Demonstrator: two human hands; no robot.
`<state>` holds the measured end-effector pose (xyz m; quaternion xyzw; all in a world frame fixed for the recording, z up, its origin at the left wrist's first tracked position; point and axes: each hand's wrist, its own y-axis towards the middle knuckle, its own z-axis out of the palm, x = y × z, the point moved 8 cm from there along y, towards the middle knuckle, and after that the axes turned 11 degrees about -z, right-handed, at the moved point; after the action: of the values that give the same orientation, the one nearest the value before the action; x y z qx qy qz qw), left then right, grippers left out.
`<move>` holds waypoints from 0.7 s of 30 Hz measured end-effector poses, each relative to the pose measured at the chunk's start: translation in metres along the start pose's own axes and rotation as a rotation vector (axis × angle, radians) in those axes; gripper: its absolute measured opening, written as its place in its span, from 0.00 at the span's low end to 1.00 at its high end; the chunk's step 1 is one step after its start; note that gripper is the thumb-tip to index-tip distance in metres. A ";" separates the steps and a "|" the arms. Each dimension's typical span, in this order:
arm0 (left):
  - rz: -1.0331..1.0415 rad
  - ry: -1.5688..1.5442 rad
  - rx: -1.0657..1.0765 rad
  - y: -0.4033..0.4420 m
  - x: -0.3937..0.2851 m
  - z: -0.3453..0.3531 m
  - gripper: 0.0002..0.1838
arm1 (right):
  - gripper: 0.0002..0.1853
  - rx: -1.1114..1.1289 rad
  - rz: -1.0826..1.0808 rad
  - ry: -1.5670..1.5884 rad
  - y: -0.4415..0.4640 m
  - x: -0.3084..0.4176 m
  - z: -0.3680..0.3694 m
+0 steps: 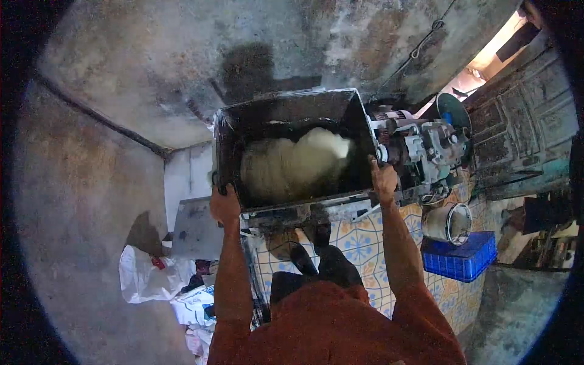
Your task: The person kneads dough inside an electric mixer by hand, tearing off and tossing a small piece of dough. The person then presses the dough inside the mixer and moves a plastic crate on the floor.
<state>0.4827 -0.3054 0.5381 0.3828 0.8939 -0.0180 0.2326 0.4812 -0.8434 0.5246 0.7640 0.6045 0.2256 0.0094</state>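
Observation:
A large dark metal mixing trough (292, 204) stands in front of me, its top uncovered. Inside lies a big pale mass that looks like dough (292, 161), smooth and rounded at the top. My left hand (225, 205) is closed around the near left corner of the trough, apparently on a handle there. Over at the near right corner, my right hand (383, 180) is wrapped around the edge or a handle; the exact grip is partly hidden by the fingers. Both arms reach forward, nearly straight.
Machinery with a motor (420, 149) adjoins the trough's right side. A bucket (447, 223) sits on a blue crate (460, 257) to the right. White sacks (152, 277) and a grey panel (198, 228) are at left. Patterned tiles (359, 243) cover the floor.

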 end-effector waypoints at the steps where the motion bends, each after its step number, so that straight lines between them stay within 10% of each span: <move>1: -0.016 -0.009 0.054 0.000 0.000 0.002 0.23 | 0.29 0.008 0.090 0.014 -0.001 -0.001 -0.003; 21: -0.068 -0.145 0.121 -0.001 0.001 -0.002 0.22 | 0.37 0.065 0.228 0.145 -0.002 0.012 -0.024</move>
<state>0.4809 -0.3051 0.5395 0.3633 0.8845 -0.1076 0.2722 0.4726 -0.8377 0.5495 0.8092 0.5199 0.2601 -0.0848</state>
